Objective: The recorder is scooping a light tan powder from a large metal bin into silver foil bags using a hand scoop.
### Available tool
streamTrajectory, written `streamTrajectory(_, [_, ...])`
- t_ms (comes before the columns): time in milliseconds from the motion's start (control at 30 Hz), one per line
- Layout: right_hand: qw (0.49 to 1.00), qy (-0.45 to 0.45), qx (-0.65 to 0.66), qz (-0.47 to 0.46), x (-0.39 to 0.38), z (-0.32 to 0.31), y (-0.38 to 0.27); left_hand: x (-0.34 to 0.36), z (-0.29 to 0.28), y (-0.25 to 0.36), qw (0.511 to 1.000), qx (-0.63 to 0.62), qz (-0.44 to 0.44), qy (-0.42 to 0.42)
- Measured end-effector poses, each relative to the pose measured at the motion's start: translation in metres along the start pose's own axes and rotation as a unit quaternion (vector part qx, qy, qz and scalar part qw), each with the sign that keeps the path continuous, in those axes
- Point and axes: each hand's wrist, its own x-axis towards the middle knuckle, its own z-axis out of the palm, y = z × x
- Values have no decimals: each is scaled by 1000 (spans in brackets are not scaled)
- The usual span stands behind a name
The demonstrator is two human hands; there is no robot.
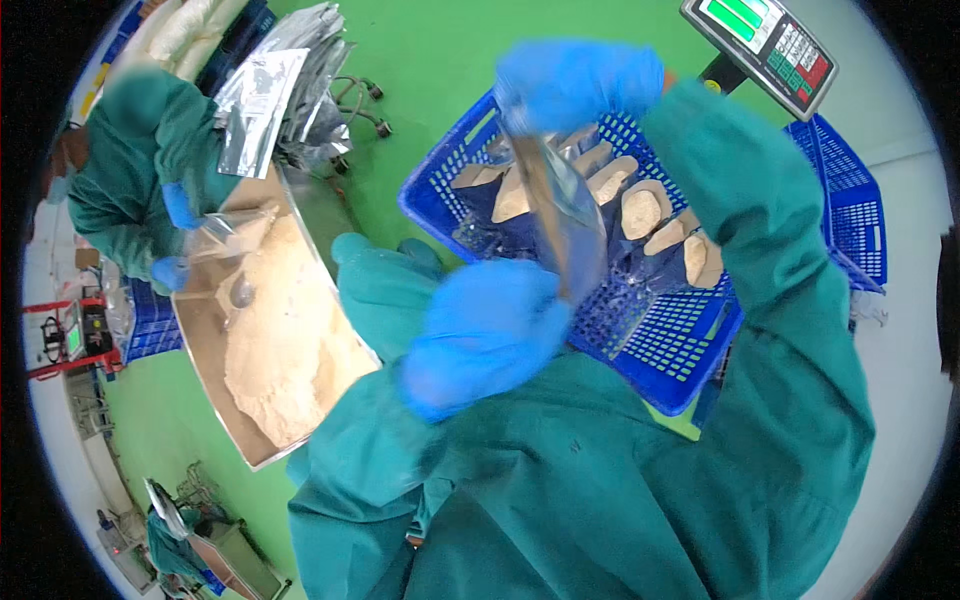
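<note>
A smooth green floor (420,90) spreads beneath us, bending toward a pale wall at three o'clock. At two o'clock from the middle sits a blue plastic basket (662,372), rigid and perforated with rows of small slots. Inside it stand clear bags (640,210), their tan, powdery contents packed into rounded lumps.

Between one and two o'clock, over the basket, we hold a glossy bag (578,215) of thin, creased film, stretched long and narrow and smeared by motion. Our right grip (580,85), blue-gloved at one o'clock, is closed around its upper end. Our left grip (485,340), blue-gloved too and just below the middle, is curled shut at the lower end; blur hides the separate fingers.

At nine o'clock, a straight-sided box (222,400) carries loose, fine tan powder (285,350), heaped unevenly. A co-worker (150,170) at ten o'clock holds a clear, limp bag (235,232) over it. Shiny silver pouches (262,110) pile up toward half past ten.
</note>
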Motion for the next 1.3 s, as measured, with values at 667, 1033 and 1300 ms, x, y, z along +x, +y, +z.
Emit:
streamTrajectory(667, [905, 0, -21, 424, -63, 328, 106, 147, 152, -164, 914, 228, -134, -309])
streamTrajectory(1033, [888, 190, -44, 416, -37, 221, 43, -118, -3, -169, 813, -58, -238, 528])
streamTrajectory(1300, [936, 200, 234, 172, 70, 164, -106, -397, 23, -158, 696, 170, -536, 446])
